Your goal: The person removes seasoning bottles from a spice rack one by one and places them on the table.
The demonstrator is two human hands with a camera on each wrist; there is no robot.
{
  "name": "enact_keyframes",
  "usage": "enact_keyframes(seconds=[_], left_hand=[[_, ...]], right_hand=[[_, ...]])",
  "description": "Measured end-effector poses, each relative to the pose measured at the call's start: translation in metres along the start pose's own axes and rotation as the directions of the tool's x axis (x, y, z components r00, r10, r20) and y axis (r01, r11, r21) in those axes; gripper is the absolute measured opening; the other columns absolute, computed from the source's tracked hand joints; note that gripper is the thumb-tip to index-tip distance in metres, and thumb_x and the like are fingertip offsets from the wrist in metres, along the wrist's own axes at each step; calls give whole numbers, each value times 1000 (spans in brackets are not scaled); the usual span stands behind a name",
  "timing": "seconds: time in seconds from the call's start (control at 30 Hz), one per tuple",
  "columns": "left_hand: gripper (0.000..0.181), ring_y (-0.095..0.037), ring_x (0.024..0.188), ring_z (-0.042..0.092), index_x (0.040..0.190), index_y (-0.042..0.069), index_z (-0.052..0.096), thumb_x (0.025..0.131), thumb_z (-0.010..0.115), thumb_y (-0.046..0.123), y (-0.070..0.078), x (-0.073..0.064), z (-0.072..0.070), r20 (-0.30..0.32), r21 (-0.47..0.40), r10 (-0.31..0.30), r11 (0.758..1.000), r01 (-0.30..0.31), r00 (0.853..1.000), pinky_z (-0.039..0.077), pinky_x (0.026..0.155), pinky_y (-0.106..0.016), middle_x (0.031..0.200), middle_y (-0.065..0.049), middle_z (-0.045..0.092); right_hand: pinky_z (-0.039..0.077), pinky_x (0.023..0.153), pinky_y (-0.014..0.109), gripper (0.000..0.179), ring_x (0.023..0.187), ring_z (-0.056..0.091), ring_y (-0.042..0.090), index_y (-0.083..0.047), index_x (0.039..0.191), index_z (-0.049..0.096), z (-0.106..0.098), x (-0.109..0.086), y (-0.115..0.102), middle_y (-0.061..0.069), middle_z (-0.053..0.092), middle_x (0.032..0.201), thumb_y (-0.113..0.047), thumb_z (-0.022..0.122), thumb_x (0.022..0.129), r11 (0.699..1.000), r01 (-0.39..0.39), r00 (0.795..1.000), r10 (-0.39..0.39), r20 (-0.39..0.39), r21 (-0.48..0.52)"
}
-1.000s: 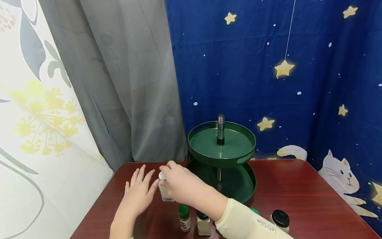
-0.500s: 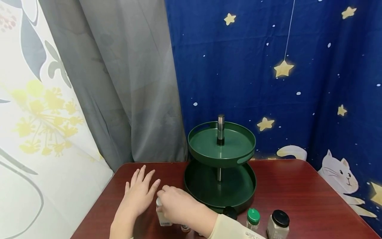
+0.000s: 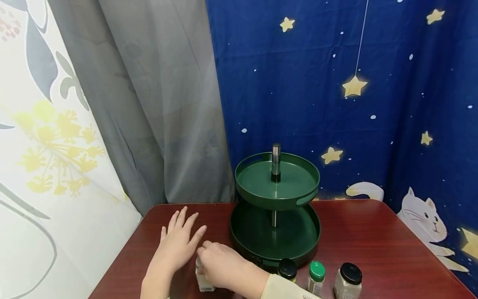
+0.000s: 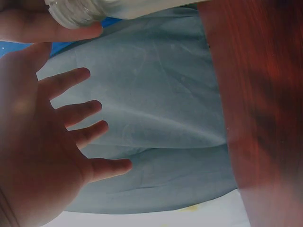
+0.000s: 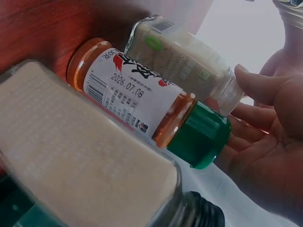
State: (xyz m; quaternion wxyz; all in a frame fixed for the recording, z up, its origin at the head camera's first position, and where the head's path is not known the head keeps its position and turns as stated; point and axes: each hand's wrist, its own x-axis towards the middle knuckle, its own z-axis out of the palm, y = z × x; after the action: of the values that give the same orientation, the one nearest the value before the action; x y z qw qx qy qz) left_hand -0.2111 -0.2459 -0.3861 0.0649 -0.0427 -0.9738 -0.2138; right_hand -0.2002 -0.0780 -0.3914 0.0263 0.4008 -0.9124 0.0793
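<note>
My right hand [image 3: 224,263] pinches the neck of a square glass spice jar [image 5: 175,56] with pale powder inside. In the head view, the jar's lower part shows just left of the fingers, near the front of the table. A bottle of reddish-orange spice with a green cap [image 5: 203,135] stands right beside it in the right wrist view; a larger jar of beige powder [image 5: 90,156] fills the foreground there. My left hand [image 3: 177,245], fingers spread and holding nothing, is just left of the right hand. The jar's threaded glass neck [image 4: 78,12] appears above it in the left wrist view.
A dark green two-tier round tray [image 3: 250,182] with a metal post stands at the back middle of the red-brown table [image 3: 358,232]. In front of its right side are a black-lidded jar [image 3: 287,268], a green-capped bottle [image 3: 316,272] and a square black-lidded jar [image 3: 349,282].
My right hand has brought the pale-powder jar toward me, down in the head view. Its arm now covers the green-capped bottle and jar at the front middle. The left hand has shifted slightly right.
</note>
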Motion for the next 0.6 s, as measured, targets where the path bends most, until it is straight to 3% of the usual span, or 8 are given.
enact_keyframes(seconds=[0.13, 0.3, 0.47, 0.6], left_hand=[[70, -47, 166, 8, 164, 17, 43, 109, 47, 61, 1, 0, 1, 7, -7, 2, 1000, -2, 1000, 8, 123, -84, 178, -21, 18], [74, -47, 166, 7, 164, 17, 43, 108, 45, 66, 1, 1, 1, 13, -12, 7, 1000, -7, 1000, 7, 123, -83, 178, -20, 18], [75, -47, 166, 7, 164, 16, 43, 108, 45, 66, 0, 2, 2, 16, 2, 11, 1000, -11, 1000, 7, 123, -84, 178, -20, 18], [74, -48, 165, 10, 163, 16, 45, 108, 45, 66, 3, 1, 1, 12, 21, 25, 999, -25, 1000, 9, 122, -84, 177, -21, 20]], right_hand=[[53, 69, 16, 21, 78, 62, 1, -16, 111, 77, 2, -2, -1, -6, 70, 96, -32, 79, 98, 1000, -5, 1000, 5, -26, -18], [56, 77, 20, 33, 86, 64, 4, -14, 120, 74, 2, -6, -2, -4, 71, 102, -39, 75, 99, 999, -26, 999, 24, -36, -44], [57, 94, 25, 48, 103, 63, 8, -14, 135, 70, -13, -19, -1, -3, 71, 121, -45, 76, 98, 997, -76, 997, 76, 9, 11], [58, 96, 27, 49, 109, 62, 12, -17, 136, 71, -28, -33, 5, -2, 69, 131, -45, 77, 97, 990, -126, 992, 125, 23, 63]])
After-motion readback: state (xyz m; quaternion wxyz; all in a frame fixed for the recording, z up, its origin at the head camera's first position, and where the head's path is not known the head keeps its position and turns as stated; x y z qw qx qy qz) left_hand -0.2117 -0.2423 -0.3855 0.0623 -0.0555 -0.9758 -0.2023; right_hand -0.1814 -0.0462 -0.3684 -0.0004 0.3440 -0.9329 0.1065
